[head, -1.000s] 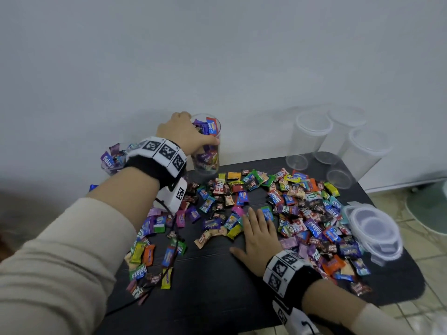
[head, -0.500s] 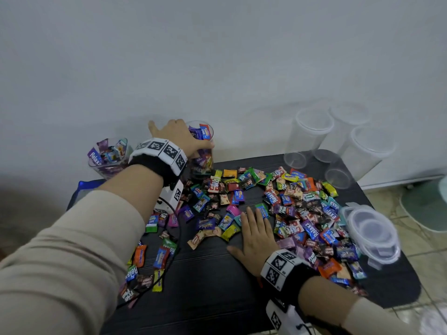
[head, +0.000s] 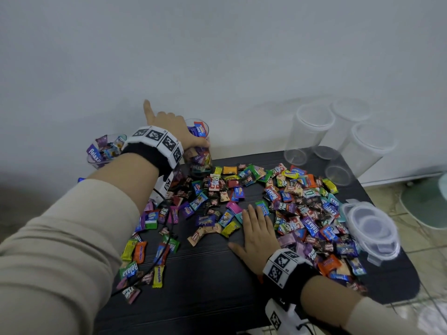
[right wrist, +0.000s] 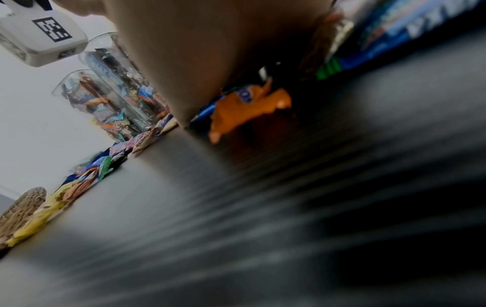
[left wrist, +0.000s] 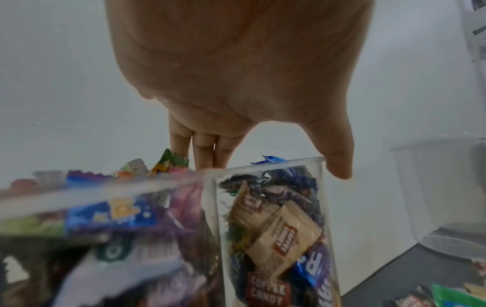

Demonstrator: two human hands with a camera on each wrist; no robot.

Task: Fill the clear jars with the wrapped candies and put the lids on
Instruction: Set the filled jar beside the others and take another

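Here: left hand (head: 177,131) grips clear cylindrical jar (head: 199,151) of glossy crinkled candies.

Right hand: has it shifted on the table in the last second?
No. The right hand still lies flat on the black table, fingertips at the same green-blue candy as before.

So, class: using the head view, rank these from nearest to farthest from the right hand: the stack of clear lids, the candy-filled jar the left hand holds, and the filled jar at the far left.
From the right hand, flat on the table:
1. Stack of clear lids, to its right at the table's edge.
2. Held jar, beyond it at the back, gripped by the left hand.
3. Far-left jar, back left corner.
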